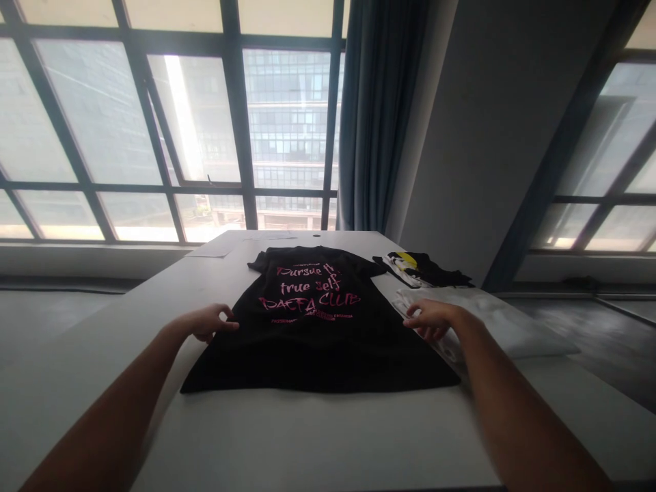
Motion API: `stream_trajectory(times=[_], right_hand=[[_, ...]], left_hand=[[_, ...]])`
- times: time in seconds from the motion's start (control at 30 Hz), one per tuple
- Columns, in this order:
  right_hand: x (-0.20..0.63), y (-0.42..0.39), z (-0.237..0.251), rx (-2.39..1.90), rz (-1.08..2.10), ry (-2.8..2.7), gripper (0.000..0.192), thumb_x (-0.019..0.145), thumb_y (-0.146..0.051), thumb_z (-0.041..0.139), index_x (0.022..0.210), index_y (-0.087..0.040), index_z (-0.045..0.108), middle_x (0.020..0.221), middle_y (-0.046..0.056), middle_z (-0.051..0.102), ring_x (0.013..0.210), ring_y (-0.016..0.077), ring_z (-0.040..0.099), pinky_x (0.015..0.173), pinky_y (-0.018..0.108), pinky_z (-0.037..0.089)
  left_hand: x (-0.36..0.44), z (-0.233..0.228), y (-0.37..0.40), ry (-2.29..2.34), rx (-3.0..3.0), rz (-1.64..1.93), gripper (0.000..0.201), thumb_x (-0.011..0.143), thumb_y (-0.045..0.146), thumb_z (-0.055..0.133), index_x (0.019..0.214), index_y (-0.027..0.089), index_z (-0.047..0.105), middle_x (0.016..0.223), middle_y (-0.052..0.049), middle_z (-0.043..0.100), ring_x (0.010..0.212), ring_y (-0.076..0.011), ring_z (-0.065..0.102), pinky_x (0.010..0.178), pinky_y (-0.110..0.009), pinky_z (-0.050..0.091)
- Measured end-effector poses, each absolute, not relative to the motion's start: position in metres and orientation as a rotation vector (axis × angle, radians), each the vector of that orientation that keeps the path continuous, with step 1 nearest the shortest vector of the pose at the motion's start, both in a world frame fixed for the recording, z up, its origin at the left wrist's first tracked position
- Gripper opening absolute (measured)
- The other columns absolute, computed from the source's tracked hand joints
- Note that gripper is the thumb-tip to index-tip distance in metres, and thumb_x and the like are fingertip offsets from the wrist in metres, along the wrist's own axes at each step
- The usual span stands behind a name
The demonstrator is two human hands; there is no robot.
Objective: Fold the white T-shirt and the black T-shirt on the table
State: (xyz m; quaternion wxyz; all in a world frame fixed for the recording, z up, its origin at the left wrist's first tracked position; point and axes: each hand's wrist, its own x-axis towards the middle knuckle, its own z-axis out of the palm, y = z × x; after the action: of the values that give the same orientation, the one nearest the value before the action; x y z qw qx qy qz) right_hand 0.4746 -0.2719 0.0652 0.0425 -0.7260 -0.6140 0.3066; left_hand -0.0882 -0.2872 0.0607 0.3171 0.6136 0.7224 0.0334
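Tall grid windows are filling the wall at 11 o'clock, a blue curtain [376, 116] is hanging at 12 o'clock, and a white table [307, 437] is running away from me toward the glass. I am watching 2 bare hands working over a black T-shirt [318, 342] with pink lettering, which is lying flat, print up, at the middle of the table with its collar toward 12 o'clock.

The left hand [208, 321] is reaching to the shirt's edge at 9 o'clock, fingers curled and the thumb meeting them right at the fabric. I am reading that as a pinch on the edge, though I cannot tell how much cloth is caught. The right hand [430, 318] is hovering at the shirt's 3 o'clock edge, fingers loosely bent, nothing in them, lying over a white garment [492, 321] just beside the shirt. Another folded black garment [425, 270] is sitting at 1 o'clock.

I am judging this as the taking-hold stage on both side edges of the shirt. The next move is calling for the right hand to secure its edge level with the left. Both forearms are stretching forward, nearly straight, angling inward.
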Motion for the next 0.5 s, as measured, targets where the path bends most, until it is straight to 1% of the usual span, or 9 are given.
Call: stream_trajectory(times=[0.07,0.17,0.23,0.3,0.4,0.47,0.5], right_hand=[[0.462,-0.267,0.06,-2.29,0.922,-1.866,0.05,0.074,-0.039,0.081,0.112,-0.015,0.059,0.071,0.004,0.066,0.06,0.0187,0.066,0.054,0.027,0.054],[0.45,-0.262,0.054,-2.254,0.824,-1.924,0.029,0.073,-0.021,0.078,0.095,-0.016,0.06,0.068,0.0,0.061,0.054,0.0124,0.059,0.05,0.022,0.05],[0.451,-0.262,0.05,-2.25,0.866,-1.917,0.022,0.072,-0.014,0.076,0.084,-0.017,0.058,0.064,-0.002,0.059,0.05,0.0107,0.055,0.047,0.021,0.047],[0.457,-0.263,0.049,-2.278,0.946,-1.881,0.023,0.069,-0.013,0.077,0.08,-0.018,0.057,0.061,-0.002,0.06,0.048,0.0105,0.053,0.045,0.021,0.046],[0.468,-0.266,0.055,-2.351,0.998,-1.837,0.027,0.067,-0.018,0.079,0.085,-0.018,0.06,0.066,0.0,0.064,0.05,0.0121,0.056,0.047,0.023,0.047],[0.467,-0.266,0.064,-2.354,0.871,-1.892,0.027,0.072,-0.024,0.077,0.093,-0.018,0.061,0.073,0.003,0.067,0.056,0.0145,0.061,0.051,0.024,0.049],[0.463,-0.265,0.068,-2.306,0.74,-1.964,0.026,0.076,-0.027,0.074,0.096,-0.017,0.062,0.077,0.005,0.068,0.061,0.0158,0.064,0.055,0.024,0.05]], left_hand=[[-0.083,0.058,-0.285,1.919,1.66,0.082,0.08,0.066,0.05,0.075,0.134,0.017,0.048,0.087,-0.007,0.067,0.056,-0.0139,0.06,0.049,-0.022,0.049],[-0.084,0.06,-0.285,1.891,1.703,0.037,0.081,0.063,0.044,0.077,0.135,0.019,0.049,0.086,-0.006,0.068,0.058,-0.015,0.061,0.051,-0.023,0.05],[-0.089,0.063,-0.287,1.882,1.69,-0.003,0.079,0.06,0.043,0.079,0.131,0.02,0.053,0.087,-0.006,0.068,0.059,-0.0151,0.061,0.052,-0.023,0.05],[-0.096,0.066,-0.289,1.876,1.67,-0.029,0.078,0.057,0.044,0.081,0.128,0.022,0.057,0.09,-0.008,0.069,0.06,-0.0153,0.062,0.054,-0.024,0.051],[-0.105,0.065,-0.285,1.853,1.659,-0.017,0.075,0.055,0.05,0.082,0.122,0.022,0.063,0.096,-0.01,0.071,0.063,-0.0166,0.064,0.056,-0.025,0.052],[-0.108,0.062,-0.276,1.855,1.673,0.034,0.071,0.059,0.06,0.077,0.117,0.02,0.065,0.097,-0.011,0.072,0.066,-0.0182,0.066,0.056,-0.025,0.053],[-0.109,0.06,-0.268,1.874,1.684,0.064,0.071,0.062,0.065,0.073,0.115,0.019,0.066,0.096,-0.012,0.072,0.068,-0.0191,0.067,0.056,-0.024,0.053]])
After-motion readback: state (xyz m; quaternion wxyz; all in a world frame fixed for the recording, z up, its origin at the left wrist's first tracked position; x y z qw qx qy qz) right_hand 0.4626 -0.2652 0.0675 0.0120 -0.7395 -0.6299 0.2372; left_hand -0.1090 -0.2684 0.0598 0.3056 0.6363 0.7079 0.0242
